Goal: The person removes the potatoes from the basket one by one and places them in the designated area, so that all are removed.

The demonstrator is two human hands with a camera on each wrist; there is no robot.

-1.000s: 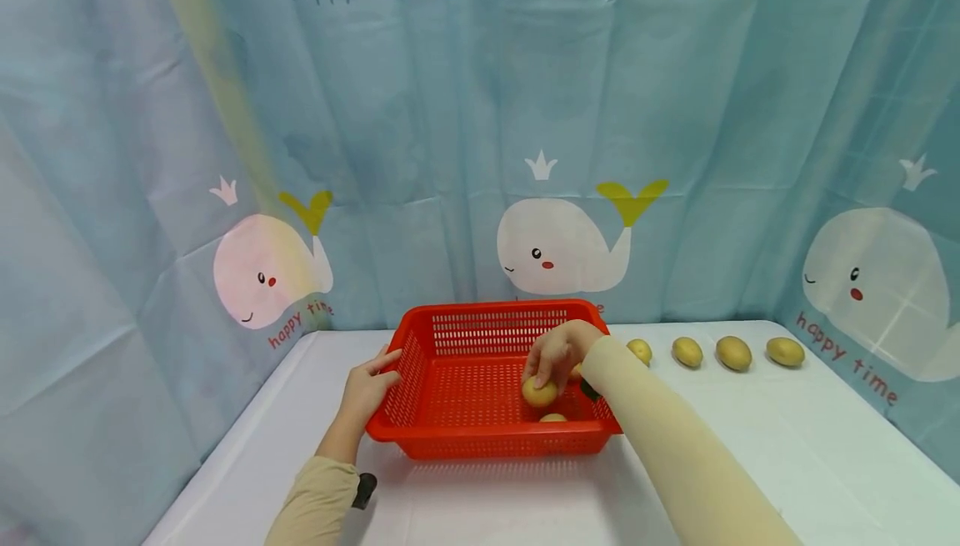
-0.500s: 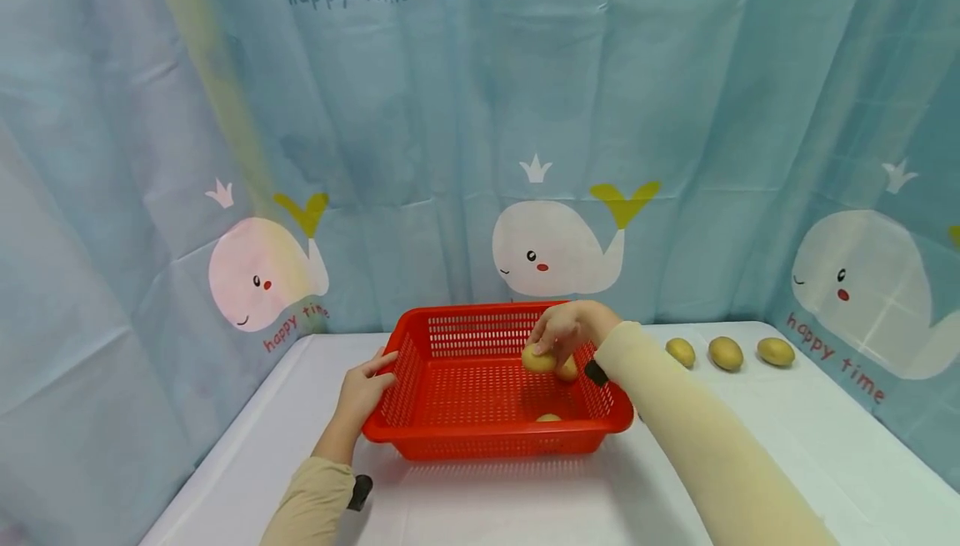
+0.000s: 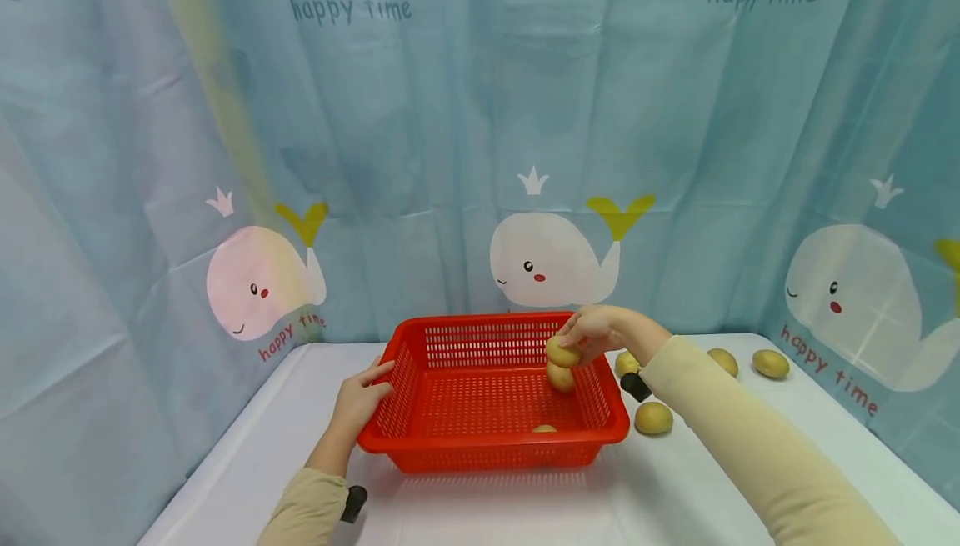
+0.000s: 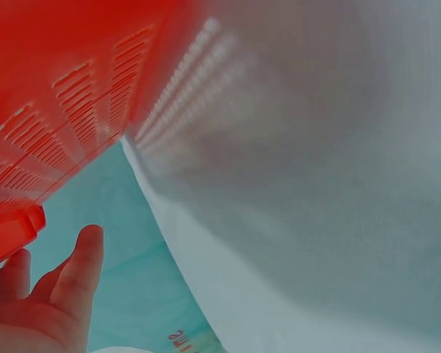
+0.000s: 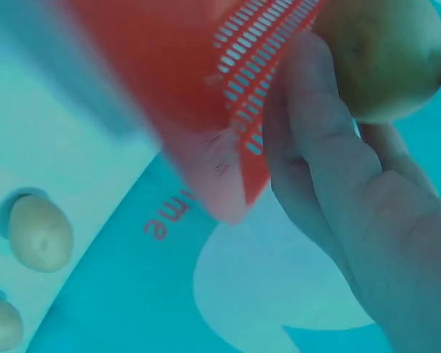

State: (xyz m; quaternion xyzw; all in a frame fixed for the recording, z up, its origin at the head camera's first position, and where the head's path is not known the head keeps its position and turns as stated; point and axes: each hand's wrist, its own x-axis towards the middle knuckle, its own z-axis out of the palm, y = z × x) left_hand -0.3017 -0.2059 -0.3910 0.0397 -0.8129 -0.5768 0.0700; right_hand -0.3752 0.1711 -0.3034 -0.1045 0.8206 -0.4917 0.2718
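Note:
The red plastic basket (image 3: 480, 400) stands on the table, with slotted walls. My left hand (image 3: 358, 400) holds its left rim; in the left wrist view, part of that hand (image 4: 48, 301) shows beside the rim. With thumb and fingers, my right hand (image 3: 596, 331) pinches a potato (image 3: 562, 353) above the basket's right side. The right wrist view shows this held potato (image 5: 386, 55) close up between the fingertips. Below it, a second potato (image 3: 559, 378) lies in the basket. Another potato (image 3: 544, 428) is mostly hidden behind the front wall.
Right of the basket, on the white table (image 3: 720, 463), lie a near potato (image 3: 654, 418), one partly behind the right wrist (image 3: 627, 363), and two farther off, a middle potato (image 3: 722, 360) and an end potato (image 3: 770, 364). A blue whale-print curtain (image 3: 420, 154) hangs behind.
The right hand has raised the potato from low in the basket and carried it rightward to near the right rim. The left hand keeps its place on the left rim.

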